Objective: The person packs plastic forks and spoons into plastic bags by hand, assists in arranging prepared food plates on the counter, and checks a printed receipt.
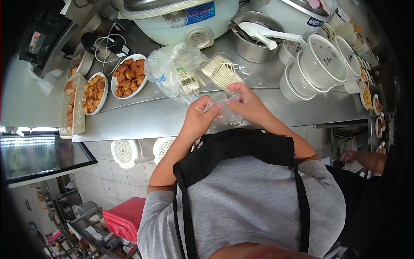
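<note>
A clear plastic bag (226, 120) hangs between my two hands over the front edge of the steel counter. My left hand (197, 117) pinches its left side, and my right hand (251, 104) grips the right side with thumb and fingers. Just beyond the hands lies an opened pack of cream-coloured plastic forks (221, 71). To its left is a crumpled translucent bag (170, 69), with a small bundle of pale utensils (188, 82) at its edge. Whether anything is inside the bag I hold cannot be made out.
A rice cooker (181, 26) stands at the back, beside a steel pot (254, 49) with white ladles. Lidded white tubs (321, 58) are stacked at right. Bowls of fried pieces (128, 77) and a basket (78, 105) stand left. Another person's arm (364, 160) shows at right.
</note>
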The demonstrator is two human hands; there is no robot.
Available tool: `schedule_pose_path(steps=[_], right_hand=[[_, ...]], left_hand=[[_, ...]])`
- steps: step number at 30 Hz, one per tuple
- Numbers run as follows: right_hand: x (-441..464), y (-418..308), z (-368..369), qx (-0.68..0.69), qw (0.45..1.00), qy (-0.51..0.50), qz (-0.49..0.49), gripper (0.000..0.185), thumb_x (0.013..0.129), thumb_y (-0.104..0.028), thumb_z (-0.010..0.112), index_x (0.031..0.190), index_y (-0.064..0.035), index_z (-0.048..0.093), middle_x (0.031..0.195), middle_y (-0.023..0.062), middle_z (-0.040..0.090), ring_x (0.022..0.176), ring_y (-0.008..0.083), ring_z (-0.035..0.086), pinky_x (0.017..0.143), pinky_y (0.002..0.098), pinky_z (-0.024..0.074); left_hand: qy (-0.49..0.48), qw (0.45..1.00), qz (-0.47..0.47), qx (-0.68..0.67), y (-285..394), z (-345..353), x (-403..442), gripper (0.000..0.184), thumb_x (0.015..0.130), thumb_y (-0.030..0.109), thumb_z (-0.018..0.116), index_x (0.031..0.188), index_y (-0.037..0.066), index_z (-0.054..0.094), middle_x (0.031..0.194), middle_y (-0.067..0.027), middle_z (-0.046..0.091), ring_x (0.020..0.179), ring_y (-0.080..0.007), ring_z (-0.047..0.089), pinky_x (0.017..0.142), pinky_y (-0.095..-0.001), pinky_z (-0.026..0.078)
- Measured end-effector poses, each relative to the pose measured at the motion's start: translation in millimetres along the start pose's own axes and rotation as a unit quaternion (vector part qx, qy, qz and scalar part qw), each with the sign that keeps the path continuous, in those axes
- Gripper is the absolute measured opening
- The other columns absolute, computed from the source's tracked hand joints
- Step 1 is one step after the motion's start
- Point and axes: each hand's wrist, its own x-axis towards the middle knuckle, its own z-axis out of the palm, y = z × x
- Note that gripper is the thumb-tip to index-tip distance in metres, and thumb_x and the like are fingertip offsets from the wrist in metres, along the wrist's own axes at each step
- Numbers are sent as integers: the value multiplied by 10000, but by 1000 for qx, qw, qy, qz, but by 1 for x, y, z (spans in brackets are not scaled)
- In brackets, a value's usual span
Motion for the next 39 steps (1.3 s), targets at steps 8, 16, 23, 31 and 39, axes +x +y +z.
schedule_pose_path(steps=[8,16,23,31,39], right_hand=[[-18,-43,16,-64,979,-195,15,390,708,-204,608,1005,0,457,814,53,533,706,102,492,611,226,399],[-12,-14,10,46,986,-81,140,298,746,-175,561,974,1,486,788,34,531,680,75,477,569,209,392],[-5,-19,-7,69,991,-88,74,341,718,-129,601,1014,-10,480,811,36,547,719,76,497,610,214,414],[-4,-50,-22,27,999,-39,10,196,756,-140,567,902,-12,541,773,15,556,716,61,488,644,203,401],[4,-43,-23,142,986,-83,-14,193,818,-177,475,911,-16,527,756,47,555,729,105,514,689,241,404]], left_hand=[[6,902,340,267,9,0,8,157,760,141,562,653,61,480,589,23,485,543,-52,421,533,-188,349],[-27,996,-88,0,-7,1,-4,150,753,161,574,677,86,469,541,46,442,443,-22,377,397,-157,302],[29,996,-4,-82,-2,1,2,162,733,163,604,692,90,465,568,33,463,474,-25,390,429,-166,320],[0,984,176,-34,6,-17,9,254,651,112,678,784,54,470,772,-14,510,724,-84,465,644,-220,383],[-151,982,111,35,4,-19,15,555,585,195,730,1047,38,465,974,-74,501,907,-145,474,771,-275,382]])
